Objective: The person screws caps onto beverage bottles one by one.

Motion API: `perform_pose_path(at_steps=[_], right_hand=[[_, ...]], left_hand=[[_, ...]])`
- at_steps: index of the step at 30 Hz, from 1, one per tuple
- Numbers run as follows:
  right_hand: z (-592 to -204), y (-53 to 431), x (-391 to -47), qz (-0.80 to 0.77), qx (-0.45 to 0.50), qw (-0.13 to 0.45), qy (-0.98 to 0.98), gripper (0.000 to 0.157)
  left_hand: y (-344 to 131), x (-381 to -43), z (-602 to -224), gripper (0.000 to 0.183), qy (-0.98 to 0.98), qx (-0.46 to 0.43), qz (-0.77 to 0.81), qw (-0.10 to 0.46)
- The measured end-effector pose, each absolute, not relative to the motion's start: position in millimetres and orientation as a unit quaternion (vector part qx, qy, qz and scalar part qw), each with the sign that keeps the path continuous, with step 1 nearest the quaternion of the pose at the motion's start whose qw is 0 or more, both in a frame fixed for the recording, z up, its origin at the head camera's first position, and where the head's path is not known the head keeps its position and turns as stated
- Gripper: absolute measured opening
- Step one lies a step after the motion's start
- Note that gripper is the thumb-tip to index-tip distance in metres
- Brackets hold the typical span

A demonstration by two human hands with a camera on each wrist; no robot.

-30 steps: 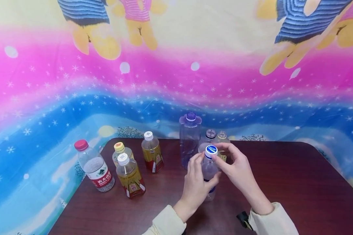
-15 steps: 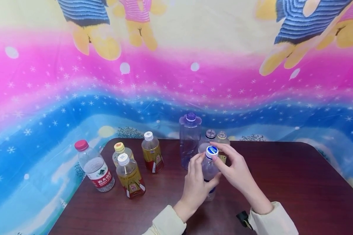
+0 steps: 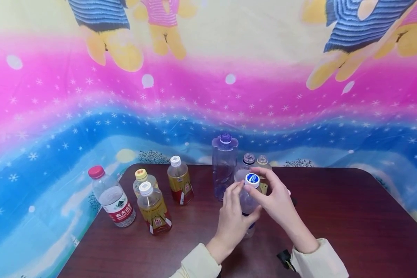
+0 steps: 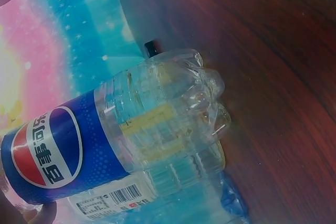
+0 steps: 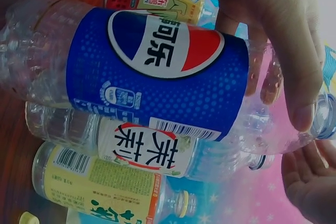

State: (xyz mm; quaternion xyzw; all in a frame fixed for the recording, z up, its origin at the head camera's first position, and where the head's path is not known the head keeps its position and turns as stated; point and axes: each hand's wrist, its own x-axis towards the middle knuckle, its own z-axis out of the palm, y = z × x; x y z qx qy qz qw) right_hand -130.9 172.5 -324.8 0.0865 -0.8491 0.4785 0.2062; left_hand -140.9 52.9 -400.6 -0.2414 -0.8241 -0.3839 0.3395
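Note:
A clear Pepsi bottle (image 5: 173,72) with a blue label stands upright in front of me. My left hand (image 3: 231,220) grips its upper body from the left, thumb across the near side. The white bottle cap (image 3: 252,180) with a blue top is at the bottle's mouth, and my right hand (image 3: 276,195) pinches it between thumb and fingers. In the right wrist view the left hand's fingers (image 5: 302,77) wrap the shoulder below the clear neck ring. The left wrist view shows the bottle's ridged base (image 4: 205,93) near the brown table.
Behind the hands stand a tall purple-tinted bottle (image 3: 224,166) and two capless bottles, a jasmine-label one (image 5: 147,145) and a yellow-label one (image 5: 100,182). On the left are a red-capped water bottle (image 3: 112,197), a yellow-capped bottle (image 3: 141,177) and two white-capped gold-label bottles (image 3: 155,212).
The bottle cap has turned and shifted slightly to the right and toward me. My right hand and wrist have turned a little; the left hand has kept its grip.

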Motion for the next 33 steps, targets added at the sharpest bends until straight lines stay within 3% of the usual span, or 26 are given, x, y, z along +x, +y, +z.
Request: perform_pose_path(at_steps=[11,22,33], right_hand=[[-325.4,176.6,-127.0,0.471,0.139,0.224,-0.842,0.035],[-323.2,168.6,-133.0,0.504,0.062,0.194,-0.84,0.037],[-323.3,175.8,-129.6,0.463,0.145,0.229,-0.844,0.034]], left_hand=[[53.4,-143.2,-402.2,0.078,-0.821,-0.238,-0.372,0.363],[53.3,-144.7,-404.0,0.077,-0.818,-0.236,-0.372,0.369],[52.6,-147.0,-401.9,0.079,-0.818,-0.239,-0.368,0.373]])
